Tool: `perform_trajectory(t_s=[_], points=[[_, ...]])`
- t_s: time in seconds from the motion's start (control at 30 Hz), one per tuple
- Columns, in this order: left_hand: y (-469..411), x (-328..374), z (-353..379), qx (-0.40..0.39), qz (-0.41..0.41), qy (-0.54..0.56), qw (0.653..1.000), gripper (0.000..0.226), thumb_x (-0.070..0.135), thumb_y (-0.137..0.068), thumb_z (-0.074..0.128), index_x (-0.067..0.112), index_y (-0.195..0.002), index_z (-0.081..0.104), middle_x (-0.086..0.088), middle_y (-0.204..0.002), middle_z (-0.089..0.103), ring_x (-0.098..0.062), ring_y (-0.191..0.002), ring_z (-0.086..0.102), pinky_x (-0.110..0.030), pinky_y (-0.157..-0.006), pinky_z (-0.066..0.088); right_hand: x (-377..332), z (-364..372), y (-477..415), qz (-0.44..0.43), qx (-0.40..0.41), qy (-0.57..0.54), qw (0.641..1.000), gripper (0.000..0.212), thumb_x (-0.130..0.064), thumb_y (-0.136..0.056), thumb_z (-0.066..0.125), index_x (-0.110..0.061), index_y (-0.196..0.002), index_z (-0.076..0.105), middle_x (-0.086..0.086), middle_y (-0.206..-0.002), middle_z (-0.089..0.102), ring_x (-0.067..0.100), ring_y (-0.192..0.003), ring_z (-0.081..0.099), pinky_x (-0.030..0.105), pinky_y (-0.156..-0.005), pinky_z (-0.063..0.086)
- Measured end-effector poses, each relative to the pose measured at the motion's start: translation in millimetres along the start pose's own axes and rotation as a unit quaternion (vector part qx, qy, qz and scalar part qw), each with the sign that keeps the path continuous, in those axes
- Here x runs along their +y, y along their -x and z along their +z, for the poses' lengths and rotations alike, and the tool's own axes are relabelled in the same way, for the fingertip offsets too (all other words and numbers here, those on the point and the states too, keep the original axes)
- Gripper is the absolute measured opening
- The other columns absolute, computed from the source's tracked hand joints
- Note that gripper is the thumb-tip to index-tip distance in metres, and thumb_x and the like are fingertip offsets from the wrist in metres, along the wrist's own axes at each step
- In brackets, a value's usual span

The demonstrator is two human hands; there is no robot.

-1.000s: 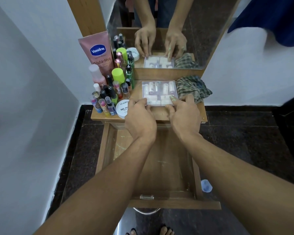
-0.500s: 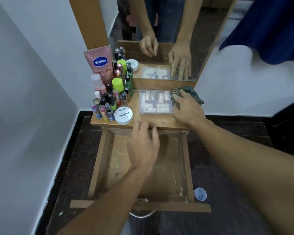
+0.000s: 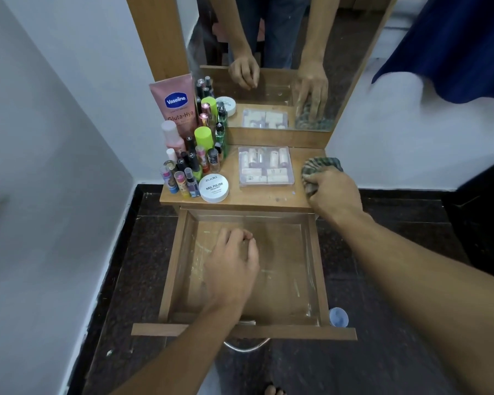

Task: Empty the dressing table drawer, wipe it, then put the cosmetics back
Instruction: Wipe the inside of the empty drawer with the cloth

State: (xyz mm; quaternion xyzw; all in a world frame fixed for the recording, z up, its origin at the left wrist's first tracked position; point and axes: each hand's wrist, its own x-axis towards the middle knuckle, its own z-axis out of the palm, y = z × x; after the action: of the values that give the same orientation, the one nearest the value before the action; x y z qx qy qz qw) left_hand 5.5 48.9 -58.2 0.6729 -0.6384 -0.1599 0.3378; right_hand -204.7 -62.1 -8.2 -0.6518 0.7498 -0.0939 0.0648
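Floor [image 3: 143, 252] of dark stone, pale wall [image 3: 54, 138] along the left. Mirror [image 3: 268, 38] upright at the back of the table top [image 3: 257, 199], doubling hands and clutter. Drawer [image 3: 285, 252] drawn well out below that top, wooden base marked with pale streaks, curved metal handle [image 3: 247, 347] under its front board.

Left hand [image 3: 231, 269] over the drawer base, palm down, fingers loosely curled with the tips tucked under. Holds nothing that shows. Cannot tell whether the tips touch the wood.

Right hand [image 3: 335, 195] at the right edge of the top, fingers closed round cloth [image 3: 315, 168]. Grips the near part of that checked bundle, the remainder bulging out beyond the fingers toward the mirror and toward the box [image 3: 265, 166].

Cosmetics all up on the top. Pink tube [image 3: 177, 104] marked Vaseline, standing at the rear left against the mirror frame. Clear flat box lying in the middle, small pale containers inside, just left of the cloth with a slim gap between. White round tin [image 3: 214, 188] reading NAIL POLISH near the front edge, left of the box. Bottles [image 3: 196, 163] crowded upright between tube and tin, filling the left end.

Small bluish cap [image 3: 338, 317] on the floor, just beside the drawer's front right corner.
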Motion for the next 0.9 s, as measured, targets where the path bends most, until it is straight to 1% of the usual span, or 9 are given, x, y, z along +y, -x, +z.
perform_trajectory(t_s=[0.1,0.17,0.33,0.43,0.5,0.6,0.73,0.83,0.9], points=[[20,-15,-16,-0.029,-0.005,-0.018,0.999,0.004,0.023,-0.091,0.069,0.022,-0.091,0.065,0.01,-0.096,0.06,-0.008,-0.07,0.052,-0.023,-0.06,0.036,-4,-15,49,0.029,0.008,-0.104,0.994,0.041,-0.015,-0.092,0.06,-0.031,-0.127,0.073,0.004,-0.132,0.068,0.03,-0.117,0.061,0.036,-0.1,0.048],[35,-27,-28,-0.057,0.011,-0.042,0.997,0.006,0.026,-0.091,0.069,0.021,-0.092,0.066,0.009,-0.097,0.061,-0.012,-0.069,0.058,-0.023,-0.058,0.038,-8,-19,93,-0.034,0.025,-0.107,0.993,0.046,-0.009,-0.087,0.066,-0.029,-0.128,0.073,0.003,-0.138,0.065,0.031,-0.119,0.06,0.039,-0.099,0.051],[56,-51,-46,-0.158,0.002,-0.091,0.983,0.017,0.037,-0.097,0.057,0.023,-0.095,0.068,0.01,-0.101,0.06,-0.017,-0.076,0.065,-0.03,-0.061,0.046,-9,17,167,-0.232,0.014,0.062,0.971,0.057,-0.004,-0.061,0.088,-0.021,-0.115,0.079,0.012,-0.132,0.068,0.038,-0.111,0.066,0.048,-0.084,0.062],[52,-51,-46,-0.196,-0.045,-0.1,0.974,0.025,0.04,-0.099,0.052,0.022,-0.089,0.067,0.008,-0.095,0.062,-0.015,-0.072,0.059,-0.026,-0.063,0.037,-17,41,162,-0.288,-0.023,0.158,0.944,0.057,-0.008,-0.062,0.087,-0.016,-0.117,0.077,0.017,-0.131,0.067,0.041,-0.115,0.065,0.052,-0.09,0.06],[47,-49,-45,-0.198,-0.089,-0.096,0.971,0.028,0.039,-0.098,0.052,0.02,-0.085,0.068,0.004,-0.09,0.066,-0.016,-0.069,0.055,-0.028,-0.063,0.039,-24,51,147,-0.312,-0.039,0.235,0.92,0.051,-0.011,-0.065,0.085,-0.009,-0.116,0.077,0.021,-0.127,0.068,0.044,-0.113,0.065,0.054,-0.088,0.058],[44,-48,-42,-0.201,-0.147,-0.094,0.964,0.03,0.04,-0.095,0.051,0.019,-0.081,0.068,0.0,-0.084,0.071,-0.024,-0.075,0.065,-0.03,-0.063,0.045,-33,63,121,-0.328,-0.063,0.366,0.869,0.037,-0.018,-0.081,0.079,-0.006,-0.115,0.077,0.024,-0.132,0.065,0.047,-0.12,0.062,0.053,-0.09,0.056],[46,-45,-38,-0.2,-0.174,-0.117,0.957,0.032,0.042,-0.093,0.049,0.019,-0.079,0.068,0.001,-0.076,0.069,-0.025,-0.07,0.064,-0.029,-0.059,0.043,-38,75,98,-0.342,-0.117,0.451,0.816,0.039,-0.017,-0.104,0.047,-0.003,-0.137,0.061,0.032,-0.158,0.033,0.052,-0.145,0.031,0.058,-0.109,0.038],[45,-43,-38,-0.214,-0.175,-0.151,0.949,0.034,0.042,-0.094,0.049,0.018,-0.078,0.067,0.003,-0.069,0.063,-0.021,-0.061,0.054,-0.029,-0.057,0.038,-39,78,90,-0.298,-0.139,0.505,0.798,0.039,-0.019,-0.106,0.041,-0.005,-0.137,0.06,0.028,-0.149,0.045,0.046,-0.139,0.036,0.054,-0.104,0.038],[44,-40,-38,-0.221,-0.178,-0.163,0.945,0.035,0.043,-0.095,0.049,0.017,-0.078,0.067,0.004,-0.067,0.059,-0.018,-0.057,0.05,-0.029,-0.055,0.035,-33,80,89,-0.247,-0.157,0.514,0.807,0.041,-0.021,-0.106,0.038,-0.006,-0.14,0.055,0.023,-0.146,0.05,0.044,-0.141,0.034,0.056,-0.112,0.031]])
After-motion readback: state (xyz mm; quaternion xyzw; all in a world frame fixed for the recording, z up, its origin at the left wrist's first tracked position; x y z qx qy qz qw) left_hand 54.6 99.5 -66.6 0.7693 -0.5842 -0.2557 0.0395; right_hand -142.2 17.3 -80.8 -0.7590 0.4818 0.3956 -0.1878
